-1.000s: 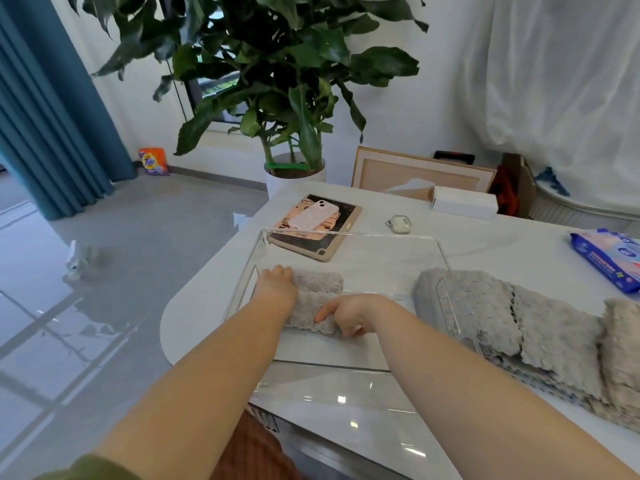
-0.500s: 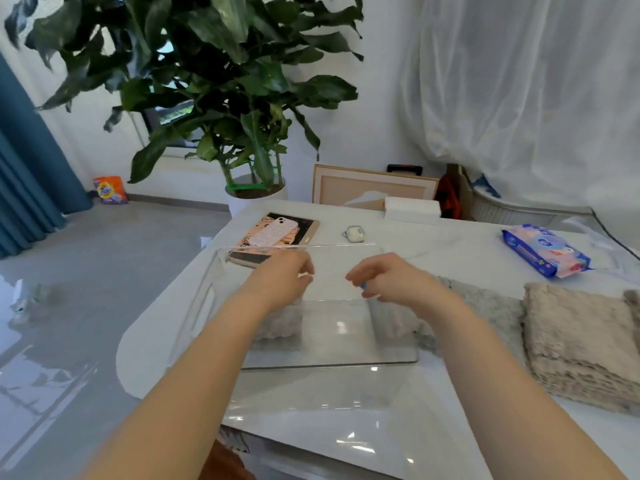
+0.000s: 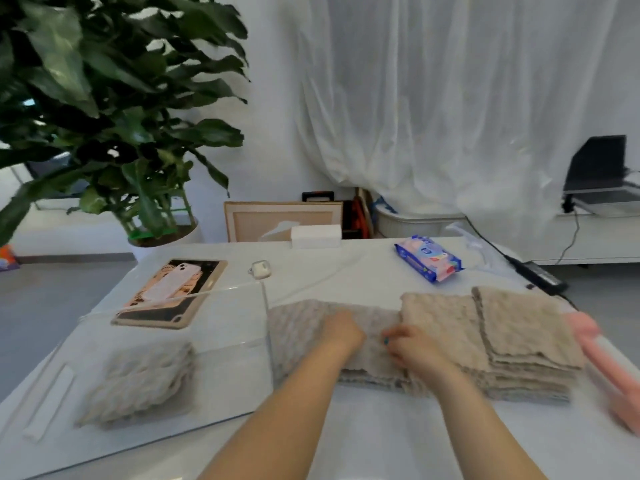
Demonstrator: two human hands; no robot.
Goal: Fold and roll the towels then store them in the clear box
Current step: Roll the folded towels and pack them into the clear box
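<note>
White table [image 3: 346, 431] fills the near view, with both forearms reaching in from the bottom edge. At near left the clear box [image 3: 228, 386] holds one folded towel [image 3: 142, 382] (motion blur hides its edges). Just right of the box, the left hand [image 3: 341, 329] lies on the grey towel [image 3: 298, 327], fingers hidden behind its back, so its grip cannot be told. The right hand [image 3: 412, 344] curls its fingers into the same towel, pinching it. Beige towels [image 3: 519, 327] are stacked beside it; a pink blur [image 3: 609, 375] is cut off at the right. Farther off lies a wipes pack [image 3: 427, 258].
</note>
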